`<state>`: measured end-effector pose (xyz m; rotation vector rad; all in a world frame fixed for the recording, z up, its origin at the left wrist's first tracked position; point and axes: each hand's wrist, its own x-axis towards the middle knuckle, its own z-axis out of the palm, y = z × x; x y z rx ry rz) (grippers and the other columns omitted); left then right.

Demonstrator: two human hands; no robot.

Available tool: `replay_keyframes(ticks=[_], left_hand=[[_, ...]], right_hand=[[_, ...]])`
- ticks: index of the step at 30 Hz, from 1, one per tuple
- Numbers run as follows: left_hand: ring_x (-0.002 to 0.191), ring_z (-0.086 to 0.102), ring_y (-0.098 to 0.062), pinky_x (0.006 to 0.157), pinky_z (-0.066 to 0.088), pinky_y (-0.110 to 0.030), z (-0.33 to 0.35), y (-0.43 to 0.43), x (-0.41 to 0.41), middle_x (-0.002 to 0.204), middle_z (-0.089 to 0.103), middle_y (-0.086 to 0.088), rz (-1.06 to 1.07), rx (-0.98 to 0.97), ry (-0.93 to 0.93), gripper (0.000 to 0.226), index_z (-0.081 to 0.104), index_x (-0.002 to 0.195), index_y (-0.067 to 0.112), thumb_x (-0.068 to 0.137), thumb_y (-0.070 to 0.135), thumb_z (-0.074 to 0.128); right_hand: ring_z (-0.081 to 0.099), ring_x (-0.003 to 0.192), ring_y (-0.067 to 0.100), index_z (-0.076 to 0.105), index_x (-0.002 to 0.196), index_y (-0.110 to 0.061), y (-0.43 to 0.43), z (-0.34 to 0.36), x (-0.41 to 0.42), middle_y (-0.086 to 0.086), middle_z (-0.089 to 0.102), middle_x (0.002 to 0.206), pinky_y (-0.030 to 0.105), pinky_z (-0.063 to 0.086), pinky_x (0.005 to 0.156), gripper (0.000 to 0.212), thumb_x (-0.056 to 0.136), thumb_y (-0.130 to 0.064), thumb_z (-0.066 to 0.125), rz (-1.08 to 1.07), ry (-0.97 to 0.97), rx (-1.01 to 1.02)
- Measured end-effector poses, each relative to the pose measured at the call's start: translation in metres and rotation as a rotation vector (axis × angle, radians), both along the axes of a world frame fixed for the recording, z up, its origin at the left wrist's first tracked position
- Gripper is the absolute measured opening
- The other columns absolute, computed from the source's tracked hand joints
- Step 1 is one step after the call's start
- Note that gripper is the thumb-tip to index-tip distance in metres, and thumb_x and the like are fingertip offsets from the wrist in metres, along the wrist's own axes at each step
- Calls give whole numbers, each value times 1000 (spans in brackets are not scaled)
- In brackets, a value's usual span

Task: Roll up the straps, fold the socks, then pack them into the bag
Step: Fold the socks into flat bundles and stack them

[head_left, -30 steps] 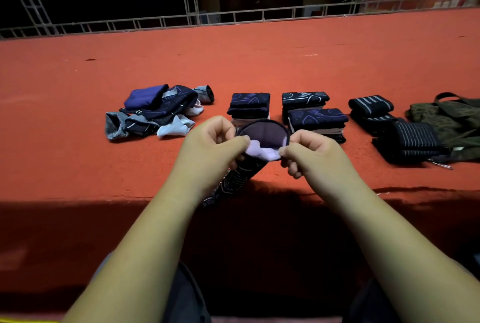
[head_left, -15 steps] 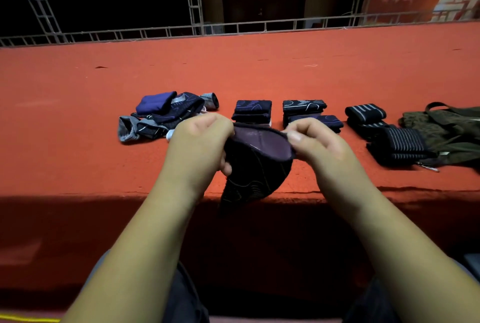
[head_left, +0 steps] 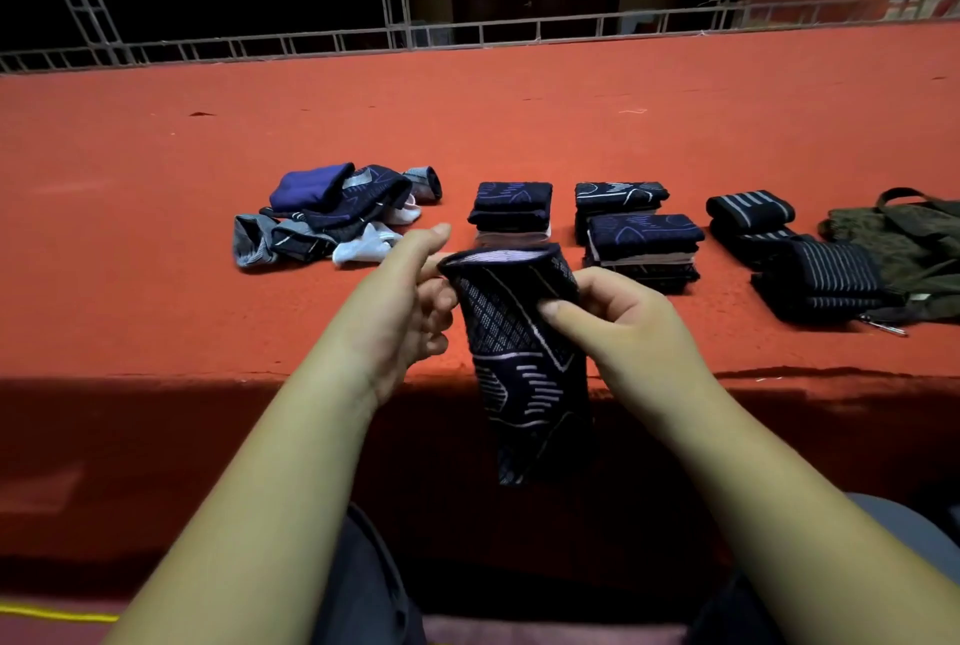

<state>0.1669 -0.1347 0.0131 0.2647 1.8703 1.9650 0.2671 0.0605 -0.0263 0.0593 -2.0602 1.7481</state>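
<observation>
A dark patterned sock [head_left: 524, 364] hangs lengthwise over the red platform's front edge. My right hand [head_left: 618, 327] grips its upper part, thumb pressed on the fabric. My left hand [head_left: 410, 301] pinches the cuff's left rim. Behind it lie folded socks in stacks [head_left: 511, 208] [head_left: 641, 239], and a loose heap of unfolded socks [head_left: 337, 213] to the left. Rolled striped straps [head_left: 750, 216] [head_left: 826, 281] lie on the right, next to an olive green bag [head_left: 914, 249].
The red carpeted platform [head_left: 156, 281] stretches far back to a metal truss rail [head_left: 467, 31]. Its front edge drops off just under my hands. My dark-trousered knees [head_left: 363, 592] are below.
The sock was held wide open at the cuff with a pale lining showing; now the cuff is flattened and the sock hangs straight down. The view shifted slightly downward.
</observation>
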Motion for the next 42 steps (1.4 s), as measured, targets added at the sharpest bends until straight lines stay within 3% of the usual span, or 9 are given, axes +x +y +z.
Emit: replay_keyframes(ticks=[3, 6, 10, 14, 19, 23, 28, 36, 42], left_hand=[[78, 56, -13, 70, 41, -31, -23, 3, -12, 90, 66, 9, -29, -34, 66, 51, 78, 105, 26, 79, 71, 73], [111, 71, -20, 94, 54, -37, -40, 12, -10, 124, 77, -2, -125, 11, 110, 45, 73, 128, 15, 94, 44, 76], [103, 74, -29, 92, 60, -46, -49, 25, -10, 119, 78, -16, -73, 104, 75, 26, 71, 124, 10, 99, 18, 71], [105, 71, -30, 105, 52, -55, -55, 28, -20, 121, 77, -17, -57, 96, 68, 23, 74, 123, 12, 103, 18, 66], [108, 68, -27, 90, 59, -45, -60, 33, -26, 128, 74, -18, -94, 120, 97, 26, 72, 130, 16, 110, 17, 55], [111, 66, -37, 104, 47, -66, -64, 42, -27, 130, 71, -25, -73, 182, 123, 25, 72, 128, 19, 111, 18, 53], [96, 71, -25, 82, 60, -40, -63, 45, -25, 115, 78, -8, -80, 112, 111, 23, 72, 122, 18, 109, 31, 59], [115, 73, -32, 95, 59, -47, -74, 43, -31, 128, 75, -11, -154, 140, 146, 44, 62, 135, 11, 96, -9, 64], [115, 73, -28, 96, 58, -39, -74, 41, -38, 131, 74, -11, -99, 238, 63, 40, 60, 139, 8, 100, 5, 66]], right_hand=[[67, 73, 7, 74, 100, -9, 2, -5, -11, -4, 75, 81, 19, 52, 66, 3, 99, -10, 72, -74, -22, -137], [71, 75, 15, 74, 100, -13, 6, -9, -19, 3, 77, 84, 28, 56, 67, 2, 99, -14, 73, -97, -62, -240], [71, 74, 14, 71, 105, -14, 11, -17, -27, -2, 75, 82, 30, 54, 66, 8, 98, -16, 75, -33, -122, -206], [65, 71, 14, 70, 116, -17, 19, -20, -28, -1, 72, 89, 26, 48, 59, 16, 102, -26, 69, 59, -198, -213], [72, 90, 19, 74, 114, -15, 27, -23, -31, 4, 79, 107, 39, 57, 80, 14, 102, -20, 70, 11, -140, -221], [71, 82, 21, 68, 103, -14, 30, -26, -36, 6, 76, 92, 38, 58, 74, 8, 99, -17, 74, -48, -46, -212], [62, 68, 18, 60, 98, -12, 29, -35, -43, 5, 68, 77, 33, 50, 61, 22, 101, -29, 73, -195, -18, -159], [76, 92, 23, 73, 114, -22, 44, -33, -39, 4, 80, 111, 46, 59, 80, 20, 101, -37, 72, 30, -235, -117], [58, 58, 19, 75, 112, -16, 48, -40, -40, 2, 74, 80, 32, 52, 48, 13, 106, -18, 64, 77, -255, -21]])
